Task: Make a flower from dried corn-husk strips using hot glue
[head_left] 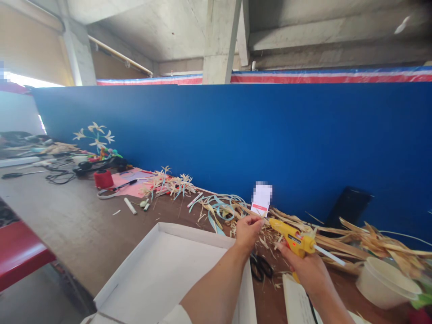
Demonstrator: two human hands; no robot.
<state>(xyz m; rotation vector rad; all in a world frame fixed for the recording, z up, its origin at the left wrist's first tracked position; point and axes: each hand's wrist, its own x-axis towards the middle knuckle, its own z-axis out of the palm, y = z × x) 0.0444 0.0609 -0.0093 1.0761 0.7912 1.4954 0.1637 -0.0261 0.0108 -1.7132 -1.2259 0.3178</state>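
Note:
My right hand (305, 267) is wrapped round the grip of a yellow hot-glue gun (293, 238), whose nozzle points left and whose white glue stick juts out to the right. My left hand (248, 230) is closed in a pinch just left of the nozzle, holding a thin pale piece that is too small to name. Below the two hands lie black-handled scissors (260, 266) on the brown table (81, 225). Dried straw-coloured leaf strips (364, 247) are piled behind the hands.
A shallow white box lid (162, 274) lies at the near edge. A white tub (383, 281) stands at right. Light-blue ribbon curls (221, 207), straw flowers (175, 183), a red spool (103, 178) and a pink sheet sit further left. A blue partition (270, 135) backs the table.

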